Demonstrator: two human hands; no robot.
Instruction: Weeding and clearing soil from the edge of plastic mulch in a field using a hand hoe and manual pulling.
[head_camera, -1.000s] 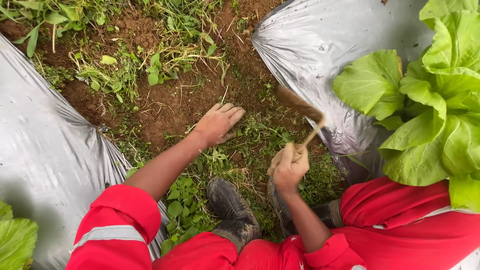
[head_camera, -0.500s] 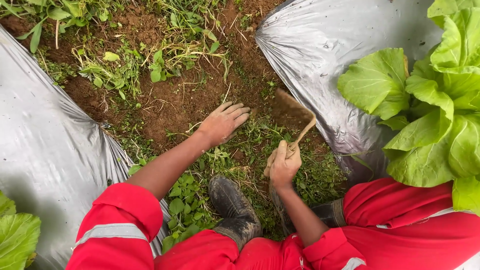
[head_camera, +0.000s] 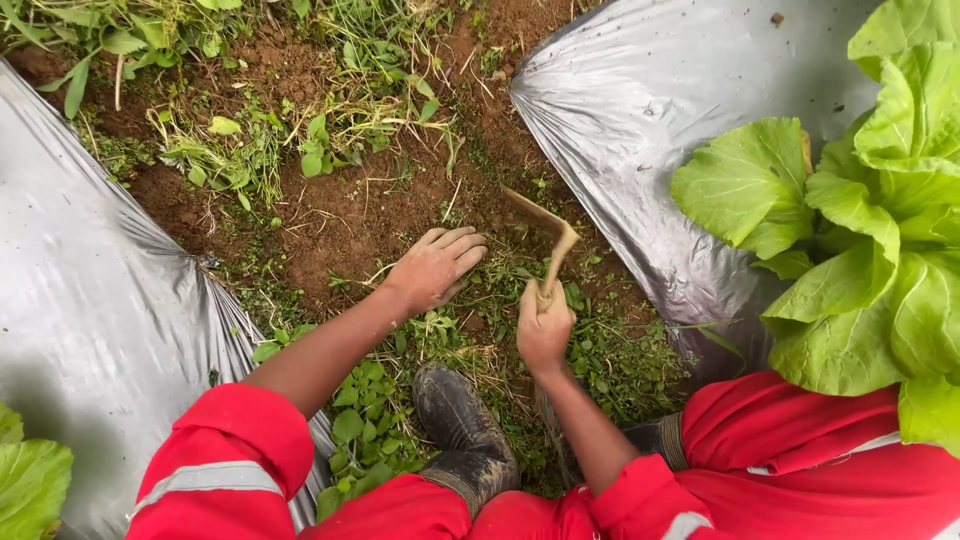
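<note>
My right hand (head_camera: 543, 329) grips the wooden handle of a small hand hoe (head_camera: 545, 232), whose muddy blade points left and away over the weedy soil. My left hand (head_camera: 435, 265) lies flat with fingers spread on the ground, pressing on low weeds (head_camera: 505, 285) just left of the hoe blade. Both arms wear rolled-up red sleeves with grey reflective bands. A muddy black boot (head_camera: 462, 430) stands between my arms, below the hands.
Grey plastic mulch sheets flank the bare soil strip, one on the left (head_camera: 90, 310) and one on the right (head_camera: 650, 130). Large green leafy plants (head_camera: 870, 230) grow through the right sheet. Grass and weeds (head_camera: 300, 130) cover the far soil.
The hoe has swung from beside the right sheet towards the left, its blade now near my left hand. My left hand has slid slightly down and flattened on the weeds.
</note>
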